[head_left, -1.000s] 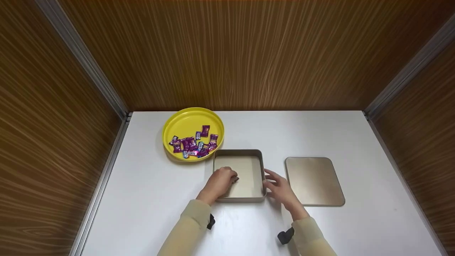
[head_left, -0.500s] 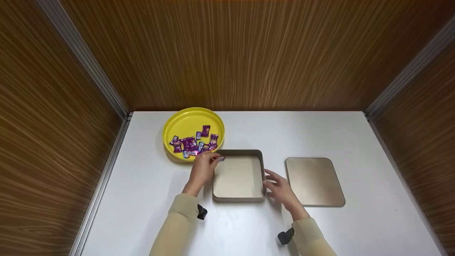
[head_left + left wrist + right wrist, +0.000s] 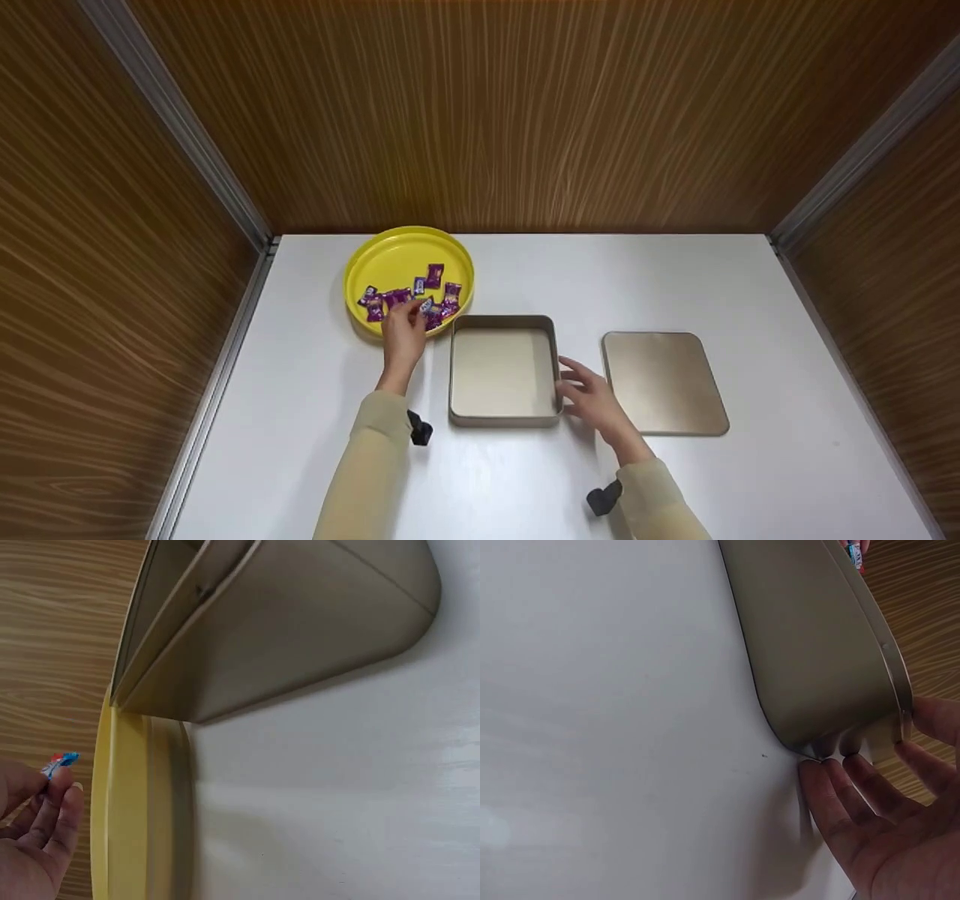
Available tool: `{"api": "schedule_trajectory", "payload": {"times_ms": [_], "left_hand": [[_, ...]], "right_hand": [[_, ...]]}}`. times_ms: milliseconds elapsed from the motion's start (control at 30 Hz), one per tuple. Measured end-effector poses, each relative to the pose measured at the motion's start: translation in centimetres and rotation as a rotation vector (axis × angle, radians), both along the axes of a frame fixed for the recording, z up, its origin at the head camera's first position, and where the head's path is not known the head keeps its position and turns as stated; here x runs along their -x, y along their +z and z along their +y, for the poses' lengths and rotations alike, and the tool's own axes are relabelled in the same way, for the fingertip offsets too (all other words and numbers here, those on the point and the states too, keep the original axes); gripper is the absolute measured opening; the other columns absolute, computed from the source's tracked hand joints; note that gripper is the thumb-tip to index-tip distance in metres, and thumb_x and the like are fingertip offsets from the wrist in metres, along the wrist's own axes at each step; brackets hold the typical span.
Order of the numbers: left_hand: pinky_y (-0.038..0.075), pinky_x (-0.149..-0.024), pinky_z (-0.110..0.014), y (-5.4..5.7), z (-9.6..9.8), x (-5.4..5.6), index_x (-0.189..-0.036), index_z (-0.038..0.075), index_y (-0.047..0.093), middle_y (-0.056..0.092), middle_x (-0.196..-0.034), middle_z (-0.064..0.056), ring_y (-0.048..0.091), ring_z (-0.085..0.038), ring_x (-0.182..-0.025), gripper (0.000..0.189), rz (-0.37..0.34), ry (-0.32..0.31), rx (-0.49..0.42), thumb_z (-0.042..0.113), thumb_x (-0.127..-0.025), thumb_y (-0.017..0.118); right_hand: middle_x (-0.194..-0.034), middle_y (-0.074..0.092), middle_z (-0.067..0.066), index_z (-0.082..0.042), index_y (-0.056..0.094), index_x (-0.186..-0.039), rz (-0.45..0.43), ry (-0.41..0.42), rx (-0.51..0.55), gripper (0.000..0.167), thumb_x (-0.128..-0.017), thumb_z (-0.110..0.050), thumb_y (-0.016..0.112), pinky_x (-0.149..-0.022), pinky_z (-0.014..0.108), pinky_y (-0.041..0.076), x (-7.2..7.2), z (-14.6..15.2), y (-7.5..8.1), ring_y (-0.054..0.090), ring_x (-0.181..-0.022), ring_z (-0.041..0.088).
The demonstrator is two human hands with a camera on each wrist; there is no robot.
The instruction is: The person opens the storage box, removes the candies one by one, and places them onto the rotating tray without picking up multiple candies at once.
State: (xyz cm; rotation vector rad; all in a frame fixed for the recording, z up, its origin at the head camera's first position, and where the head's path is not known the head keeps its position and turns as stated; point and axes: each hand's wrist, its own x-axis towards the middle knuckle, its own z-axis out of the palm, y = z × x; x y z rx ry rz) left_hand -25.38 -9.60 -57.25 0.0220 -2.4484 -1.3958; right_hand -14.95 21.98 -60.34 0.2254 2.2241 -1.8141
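In the head view my left hand (image 3: 405, 336) is over the near side of a yellow round tray (image 3: 401, 255). Thumb and fingers pinch a small wrapped candy (image 3: 63, 761) with a blue, white and red wrapper, close above several purple and blue-white candies (image 3: 375, 309) in the tray. Beside the tray stands a square metal tin (image 3: 502, 375) without its lid, its inside bare. My right hand (image 3: 900, 829) rests its spread, extended fingertips against the tin's right side, one digit up at the rim.
A flat square metal lid (image 3: 665, 382) lies on the white table (image 3: 525, 480), right of my right hand. The tin's far left corner comes right up to the tray's edge. Wood-grain panels (image 3: 480, 112) enclose the table at the back and sides.
My left hand has moved from inside the tin, up and left over its rim, to above the tray, a candy in its fingers. The right hand stays at the tin's side.
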Motion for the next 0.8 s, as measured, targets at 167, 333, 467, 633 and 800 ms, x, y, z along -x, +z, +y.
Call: {"api": "schedule_trajectory", "payload": {"times_ms": [167, 333, 467, 633, 800], "left_hand": [[0.054, -0.079, -0.042, -0.2, 0.0, 0.4, -0.116, -0.01, 0.066, 0.061, -0.1, -0.024, 0.062, -0.034, -0.087, 0.03, -0.053, 0.017, -0.026, -0.011, -0.087, 0.056], [0.053, -0.083, -0.042, -0.2, 0.2, 0.6, -0.13, -0.008, 0.057, 0.06, -0.108, -0.027, 0.061, -0.034, -0.093, 0.041, -0.095, -0.009, -0.058, -0.008, -0.09, 0.054], [0.051, -0.09, -0.044, -0.1, 0.3, 0.5, -0.143, -0.004, 0.045, 0.057, -0.12, -0.03, 0.059, -0.037, -0.103, 0.056, -0.104, -0.047, -0.083, -0.009, -0.089, 0.057], [0.035, -0.109, -0.046, -0.1, 0.3, 0.2, -0.143, -0.002, 0.046, 0.05, -0.138, -0.027, 0.046, -0.04, -0.127, 0.055, -0.103, -0.087, -0.023, -0.005, -0.09, 0.06], [0.029, -0.113, -0.047, 0.1, 0.3, -0.4, -0.142, -0.001, 0.049, 0.046, -0.143, -0.024, 0.04, -0.039, -0.134, 0.049, -0.119, -0.139, 0.029, 0.001, -0.094, 0.059]], "right_hand": [[-0.134, 0.052, 0.022, -0.009, 0.043, -0.148, 0.009, 0.003, 0.013, 0.054, -0.097, -0.012, 0.06, -0.086, 0.043, 0.055, 0.0, 0.1, -0.3, 0.053, -0.122, 0.041], [-0.135, 0.052, 0.022, -0.008, 0.043, -0.148, 0.02, 0.012, 0.021, 0.053, -0.097, -0.011, 0.06, -0.084, 0.042, 0.056, 0.0, 0.2, -0.3, 0.055, -0.12, 0.04], [-0.134, 0.053, 0.022, -0.008, 0.042, -0.148, 0.021, 0.019, 0.015, 0.054, -0.097, -0.011, 0.06, -0.083, 0.041, 0.056, 0.0, 0.2, -0.1, 0.056, -0.12, 0.039], [-0.134, 0.053, 0.022, -0.009, 0.042, -0.148, 0.016, 0.019, 0.017, 0.054, -0.097, -0.01, 0.059, -0.083, 0.041, 0.056, 0.0, 0.2, -0.1, 0.056, -0.119, 0.038], [-0.133, 0.053, 0.021, -0.008, 0.041, -0.148, 0.008, 0.018, 0.01, 0.054, -0.097, -0.011, 0.058, -0.084, 0.041, 0.056, 0.0, 0.1, 0.0, 0.056, -0.119, 0.039]]}}
